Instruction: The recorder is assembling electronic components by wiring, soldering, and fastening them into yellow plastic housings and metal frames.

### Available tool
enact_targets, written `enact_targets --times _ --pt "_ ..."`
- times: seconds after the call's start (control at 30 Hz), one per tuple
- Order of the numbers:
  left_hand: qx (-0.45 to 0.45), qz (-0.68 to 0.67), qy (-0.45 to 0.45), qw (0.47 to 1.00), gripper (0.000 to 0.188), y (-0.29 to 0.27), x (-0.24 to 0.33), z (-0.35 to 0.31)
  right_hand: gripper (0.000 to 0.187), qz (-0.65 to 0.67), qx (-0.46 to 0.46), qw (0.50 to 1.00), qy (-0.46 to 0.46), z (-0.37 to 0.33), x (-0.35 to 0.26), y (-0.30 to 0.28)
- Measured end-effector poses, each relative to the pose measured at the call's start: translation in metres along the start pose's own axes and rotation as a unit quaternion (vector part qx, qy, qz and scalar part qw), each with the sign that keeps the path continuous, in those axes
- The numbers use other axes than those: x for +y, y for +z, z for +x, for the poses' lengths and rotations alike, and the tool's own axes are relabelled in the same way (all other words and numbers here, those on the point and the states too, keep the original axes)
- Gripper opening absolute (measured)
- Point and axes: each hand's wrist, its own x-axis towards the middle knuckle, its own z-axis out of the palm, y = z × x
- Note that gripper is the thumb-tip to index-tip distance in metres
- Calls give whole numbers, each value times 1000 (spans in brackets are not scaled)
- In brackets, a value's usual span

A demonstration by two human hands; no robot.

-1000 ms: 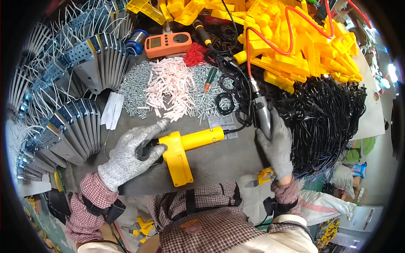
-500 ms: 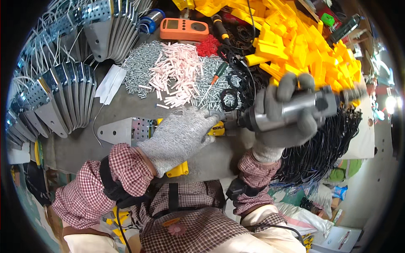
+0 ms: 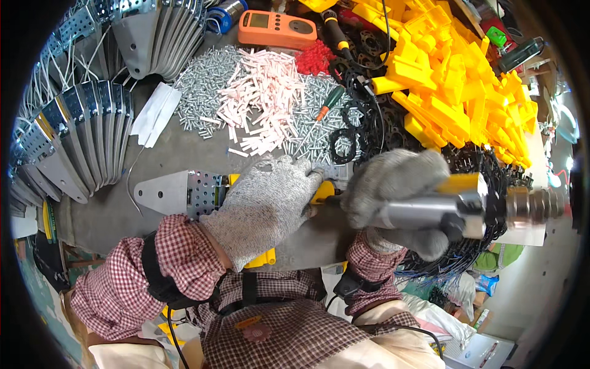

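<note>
My left hand (image 3: pixel 267 200), in a light grey knit glove, presses down over a yellow plastic part (image 3: pixel 322 192) joined to a grey metal bracket (image 3: pixel 161 192) with a perforated end. The palm hides most of the yellow part. My right hand (image 3: pixel 399 181), in a darker grey glove and smeared by motion, is wrapped round a grey power screwdriver (image 3: pixel 418 210) lying almost level. The tool's front end points left at the yellow part's right end; whether the bit touches a screw cannot be made out. Another yellow piece (image 3: pixel 263 258) lies below my left wrist.
Silver screws (image 3: pixel 206 92), pale pink sleeves (image 3: pixel 261 98) and a green-handled screwdriver (image 3: pixel 330 103) lie beyond my hands. An orange meter (image 3: pixel 276 29) stands behind. Yellow parts (image 3: pixel 458 80) are heaped far right, black cables (image 3: pixel 442 249) right, stacked metal brackets (image 3: pixel 86 144) left.
The power screwdriver has tipped to a more level pose, its rear end swinging down and right. My right hand has shifted with it. My left hand stays on the yellow part.
</note>
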Motion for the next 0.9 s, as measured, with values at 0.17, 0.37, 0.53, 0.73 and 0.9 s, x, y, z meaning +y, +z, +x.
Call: enact_targets --times 0.17,0.37,0.53,0.73,0.9 --pt "-28 17 -15 999 54 -4 5 4 64 63 42 996 -39 -5 -7 -20" --pt "-6 24 -16 1000 54 3 2 3 73 338 363 858 -133 -16 6 16" --pt "-19 5 -19 1000 54 -3 3 5 69 236 311 915 -101 -12 2 13" --pt "-12 15 -7 1000 53 3 1 8 65 199 292 930 -98 -10 1 10" --pt "-24 6 -12 1000 51 0 3 6 62 180 274 940 -91 -7 2 12"
